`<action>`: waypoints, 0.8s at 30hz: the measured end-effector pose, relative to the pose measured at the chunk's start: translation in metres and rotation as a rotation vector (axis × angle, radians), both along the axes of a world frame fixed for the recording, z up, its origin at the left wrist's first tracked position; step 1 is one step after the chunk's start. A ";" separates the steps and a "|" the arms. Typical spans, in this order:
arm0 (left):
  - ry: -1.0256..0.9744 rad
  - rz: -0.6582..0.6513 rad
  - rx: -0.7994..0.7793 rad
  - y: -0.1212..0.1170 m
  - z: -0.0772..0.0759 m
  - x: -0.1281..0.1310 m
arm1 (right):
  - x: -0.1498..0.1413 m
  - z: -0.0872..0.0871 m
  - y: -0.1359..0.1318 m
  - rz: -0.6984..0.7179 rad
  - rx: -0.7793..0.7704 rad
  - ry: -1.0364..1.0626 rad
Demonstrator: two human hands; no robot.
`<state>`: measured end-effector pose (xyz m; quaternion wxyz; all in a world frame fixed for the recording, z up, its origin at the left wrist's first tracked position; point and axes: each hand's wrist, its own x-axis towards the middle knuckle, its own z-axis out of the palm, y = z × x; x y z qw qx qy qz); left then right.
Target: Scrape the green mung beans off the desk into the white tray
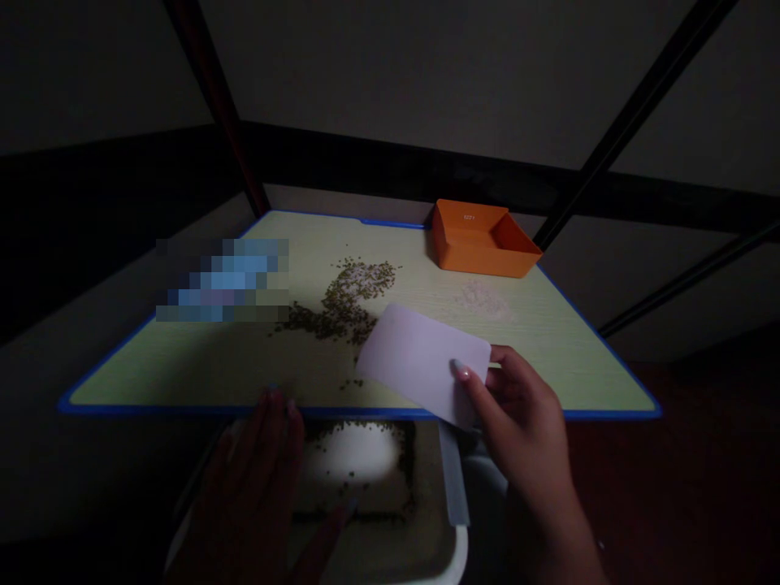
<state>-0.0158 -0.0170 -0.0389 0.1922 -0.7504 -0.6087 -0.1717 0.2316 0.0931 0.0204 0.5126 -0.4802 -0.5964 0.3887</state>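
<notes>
My right hand pinches a plain white card between thumb and fingers, tilted just above the table's front edge. Beyond the card's left end lies a scattered pile of small dark greenish grains, with paler bits among them at its far side. My left hand is in shadow at the front edge, fingers stretched out and thumb apart, with nothing seen in it. Below the edge, under both hands, is a pale-rimmed bin with more dark grains inside around a bright patch.
The light green tabletop has a blue rim. An orange open box stands at the back right, with a small heap of whitish grains in front of it. A blurred-out bluish item lies at the left. Dark walls surround the table.
</notes>
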 end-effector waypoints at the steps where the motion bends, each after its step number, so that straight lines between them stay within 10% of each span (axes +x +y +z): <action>1: 0.004 -0.004 0.002 0.000 0.001 0.001 | 0.001 0.000 -0.001 -0.013 0.001 0.009; 24: 0.040 0.005 0.007 0.000 0.001 0.001 | 0.004 0.002 0.000 0.046 -0.045 0.004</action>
